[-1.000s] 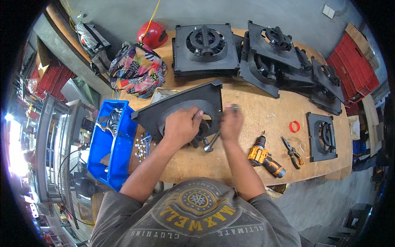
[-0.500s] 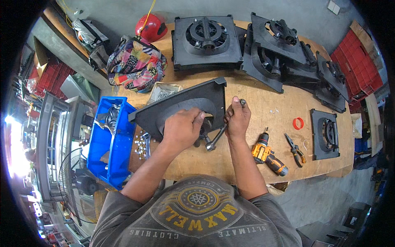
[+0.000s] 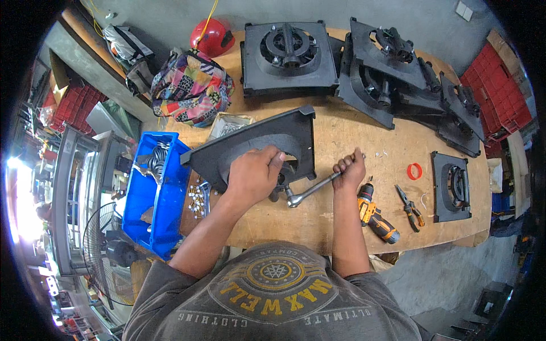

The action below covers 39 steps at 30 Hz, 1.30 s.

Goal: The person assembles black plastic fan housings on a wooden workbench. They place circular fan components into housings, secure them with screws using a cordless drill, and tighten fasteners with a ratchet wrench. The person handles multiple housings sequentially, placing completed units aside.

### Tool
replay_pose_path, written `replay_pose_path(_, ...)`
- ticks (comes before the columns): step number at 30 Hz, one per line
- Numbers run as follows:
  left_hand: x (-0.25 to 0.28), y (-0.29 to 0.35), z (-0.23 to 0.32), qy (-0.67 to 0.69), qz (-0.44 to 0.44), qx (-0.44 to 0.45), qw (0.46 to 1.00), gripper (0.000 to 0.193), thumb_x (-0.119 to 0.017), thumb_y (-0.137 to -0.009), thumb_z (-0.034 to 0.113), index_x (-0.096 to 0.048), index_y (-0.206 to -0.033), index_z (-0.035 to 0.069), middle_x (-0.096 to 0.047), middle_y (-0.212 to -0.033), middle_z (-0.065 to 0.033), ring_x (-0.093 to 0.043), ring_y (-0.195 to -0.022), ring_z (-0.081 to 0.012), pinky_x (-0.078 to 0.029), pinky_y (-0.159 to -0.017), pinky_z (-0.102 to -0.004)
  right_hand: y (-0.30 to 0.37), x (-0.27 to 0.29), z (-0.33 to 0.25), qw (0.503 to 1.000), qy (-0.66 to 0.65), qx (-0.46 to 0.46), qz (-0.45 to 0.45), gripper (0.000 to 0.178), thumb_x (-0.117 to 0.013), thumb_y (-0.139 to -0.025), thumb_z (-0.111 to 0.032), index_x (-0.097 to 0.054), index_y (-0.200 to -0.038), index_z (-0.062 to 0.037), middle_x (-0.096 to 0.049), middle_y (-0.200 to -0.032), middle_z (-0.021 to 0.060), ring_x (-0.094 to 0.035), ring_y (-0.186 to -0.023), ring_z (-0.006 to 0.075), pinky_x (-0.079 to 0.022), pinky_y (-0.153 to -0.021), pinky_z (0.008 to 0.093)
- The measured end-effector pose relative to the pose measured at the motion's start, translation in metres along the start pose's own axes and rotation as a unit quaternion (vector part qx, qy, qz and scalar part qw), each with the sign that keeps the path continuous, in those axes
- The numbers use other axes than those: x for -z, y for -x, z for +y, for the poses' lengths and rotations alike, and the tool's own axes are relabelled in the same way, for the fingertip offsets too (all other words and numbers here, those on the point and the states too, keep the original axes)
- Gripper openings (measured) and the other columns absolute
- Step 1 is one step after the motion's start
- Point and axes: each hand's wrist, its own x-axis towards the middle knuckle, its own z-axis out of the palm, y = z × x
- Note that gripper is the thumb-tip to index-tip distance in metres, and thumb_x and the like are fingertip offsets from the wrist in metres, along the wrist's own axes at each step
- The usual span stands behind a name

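A black square panel (image 3: 296,128) with a round opening stands tilted at the middle of the table. My left hand (image 3: 253,175) is closed over the rim of its opening and holds it up. In my right hand (image 3: 349,170), the fingers wrap round the handle of a metal ratchet wrench (image 3: 314,191). The wrench's head is at the fitting beneath the panel, just right of my left hand. My left hand partly hides the opening and the fitting, so I cannot tell what exactly the wrench turns.
A cordless drill (image 3: 374,217), pliers (image 3: 410,209), a red ring (image 3: 414,171) and a smaller black panel (image 3: 450,187) lie to the right. Several assembled black panels (image 3: 290,82) stand behind. A blue bin (image 3: 142,210), small fittings (image 3: 198,200) and a patterned cloth bag (image 3: 192,88) are left.
My right hand has swung the wrench handle outward to the right and slightly down, while its head stays by the panel. My left hand keeps its hold; the view has shifted slightly.
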Motion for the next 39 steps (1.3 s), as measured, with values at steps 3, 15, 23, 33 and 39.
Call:
replay_pose_path(3, 0.000, 0.002, 0.001, -0.019, -0.011, -0.006, 1.000, 0.026, -0.052, -0.095, 0.031, -0.061, -0.091, 0.007, -0.064, -0.076, -0.0204, -0.062, -0.079, -0.0414, -0.047, -0.068, -0.0534, -0.014, 0.015, 0.004, 0.999, -0.024, -0.015, 0.024, 0.031, -0.053, -0.097, -0.034, -0.039, -0.074, -0.0193, -0.030, -0.055, -0.0052, -0.030, -0.043, 0.0096, -0.025, -0.042, 0.0263)
replay_pose_path(15, 0.045, -0.009, -0.014, -0.050, 0.055, -0.130, 0.989, 0.042, -0.071, -0.080, 0.037, -0.065, -0.105, 0.005, -0.063, -0.115, -0.0192, -0.054, -0.116, -0.0379, -0.039, -0.102, -0.0485, -0.012, 0.021, 0.005, 0.999, -0.030, -0.021, 0.013, 0.029, -0.051, -0.098, -0.034, -0.039, -0.076, -0.0197, -0.032, -0.054, -0.0056, -0.030, -0.042, 0.0093, -0.027, -0.041, 0.0253)
replay_pose_path(23, 0.067, -0.043, -0.046, -0.166, -0.142, 0.007, 0.976, 0.054, -0.058, -0.089, 0.055, -0.068, -0.107, 0.005, -0.067, -0.086, -0.0249, -0.064, -0.085, -0.0438, -0.049, -0.078, -0.0518, -0.002, 0.016, 0.002, 0.999, -0.022, 0.000, 0.033, 0.031, -0.052, -0.098, -0.036, -0.039, -0.075, -0.0184, -0.031, -0.054, -0.0046, -0.031, -0.043, 0.0097, -0.027, -0.042, 0.0261)
replay_pose_path(33, 0.060, -0.051, -0.054, -0.168, -0.139, 0.051, 0.975, 0.049, -0.058, -0.089, 0.053, -0.070, -0.098, 0.006, -0.067, -0.081, -0.0229, -0.064, -0.082, -0.0426, -0.048, -0.074, -0.0516, 0.022, -0.008, 0.003, 0.997, 0.027, 0.069, 0.000, 0.036, -0.053, -0.098, -0.038, -0.037, -0.074, -0.0169, -0.034, -0.058, -0.0033, -0.035, -0.046, 0.0100, -0.030, -0.042, 0.0256)
replay_pose_path(39, 0.061, -0.046, -0.047, -0.171, -0.156, 0.086, 0.969, 0.050, -0.059, -0.089, 0.053, -0.069, -0.097, 0.005, -0.066, -0.079, -0.0234, -0.064, -0.081, -0.0427, -0.048, -0.072, -0.0512, 0.000, 0.012, 0.002, 0.998, -0.024, -0.009, 0.059, 0.034, -0.053, -0.099, -0.039, -0.040, -0.074, -0.0197, -0.033, -0.057, -0.0051, -0.033, -0.046, 0.0090, -0.027, -0.044, 0.0260)
